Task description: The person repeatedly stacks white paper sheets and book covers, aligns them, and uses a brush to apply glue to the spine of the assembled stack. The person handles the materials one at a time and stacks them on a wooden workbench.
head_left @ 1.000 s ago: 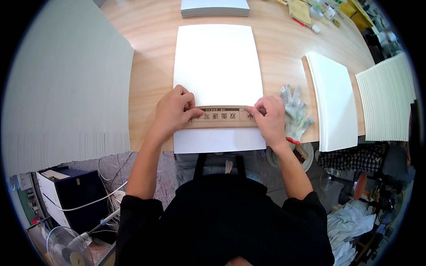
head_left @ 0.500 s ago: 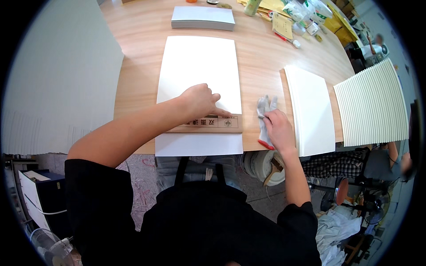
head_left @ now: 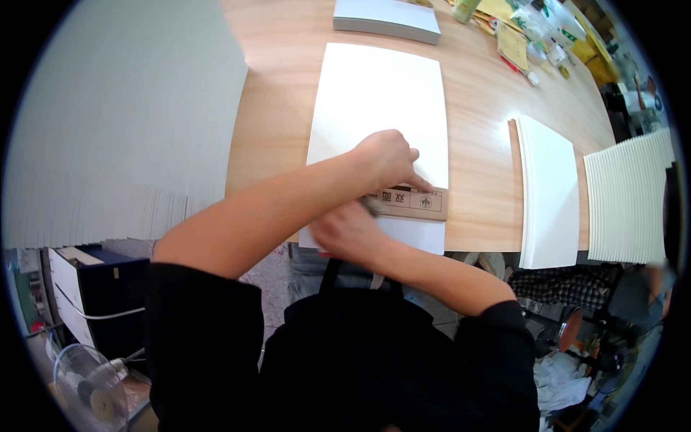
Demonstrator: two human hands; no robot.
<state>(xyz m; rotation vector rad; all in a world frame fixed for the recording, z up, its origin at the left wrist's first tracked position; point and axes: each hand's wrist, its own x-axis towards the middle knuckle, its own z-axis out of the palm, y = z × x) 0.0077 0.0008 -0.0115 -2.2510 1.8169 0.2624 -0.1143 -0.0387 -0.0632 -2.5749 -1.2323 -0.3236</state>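
A stack of white paper (head_left: 378, 101) lies before me, its near end at the table edge. Across it, near that end, rests a brown cardboard strip (head_left: 435, 209) with dark print. My left hand (head_left: 385, 158) presses down on the strip, one finger stretched toward its right end and the others partly hidden. Beneath my left forearm, my right hand (head_left: 342, 227) is closed on a grey-white glove (head_left: 373, 205). The glove is mostly covered and blurred; a bit of its red cuff shows by the table edge. It is over the left part of the strip.
A tall paper stack (head_left: 144, 122) stands at the left. A grey-edged stack (head_left: 386, 27) lies at the back. To the right are white sheets (head_left: 548, 194) and a ridged cream stack (head_left: 626, 194). A fan (head_left: 93, 392) stands at lower left.
My right hand has moved left with the glove, from the bare table right of the paper to under my left forearm. My left hand stays on the strip. The view has shifted.
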